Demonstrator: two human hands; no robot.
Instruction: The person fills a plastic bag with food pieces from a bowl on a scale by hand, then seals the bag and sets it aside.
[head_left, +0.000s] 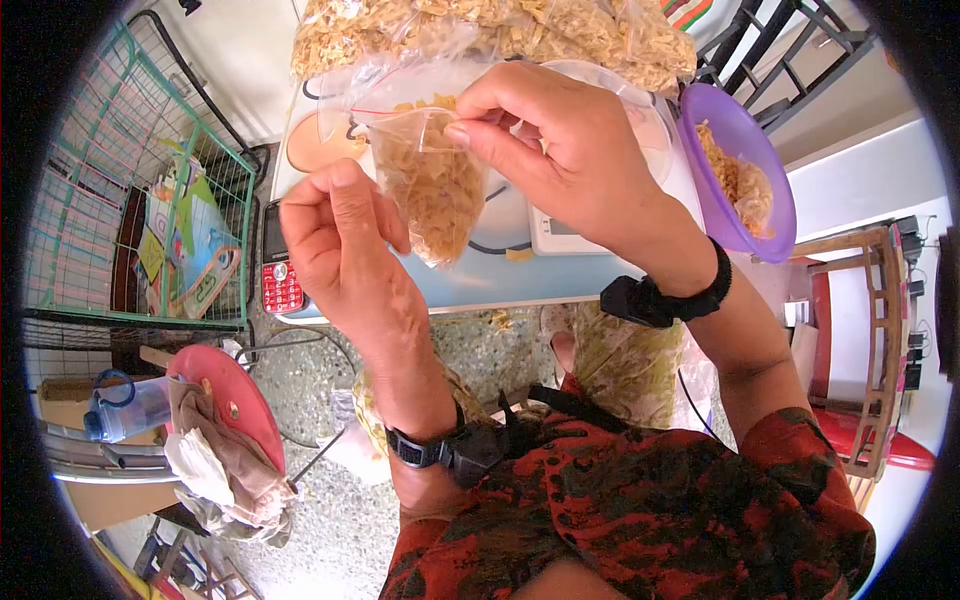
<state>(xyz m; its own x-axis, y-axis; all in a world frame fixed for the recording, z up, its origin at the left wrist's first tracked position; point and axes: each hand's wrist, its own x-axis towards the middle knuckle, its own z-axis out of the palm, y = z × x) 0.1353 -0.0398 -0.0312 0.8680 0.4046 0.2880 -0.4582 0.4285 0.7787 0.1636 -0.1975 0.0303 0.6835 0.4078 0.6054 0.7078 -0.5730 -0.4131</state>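
A clear zip bag [430, 190] with a red line along its top hangs upright above the table, filled with yellowish-brown dry pieces. My right hand [560, 140] pinches its upper right edge between thumb and fingers. My left hand [345, 235] is beside the bag's left side, fingers curled in and thumb against them. Whether anything is between those fingers is hidden. Behind my right hand, a white kitchen scale [555, 238] is partly covered.
Large bags of the same pieces [480, 38] lie at the table's back. A purple basin [700, 150] holds more on the right. A red keypad phone [282, 290] lies at the left edge. Beyond stands a green wire cage [250, 190]; a red stool [265, 420] is lower left.
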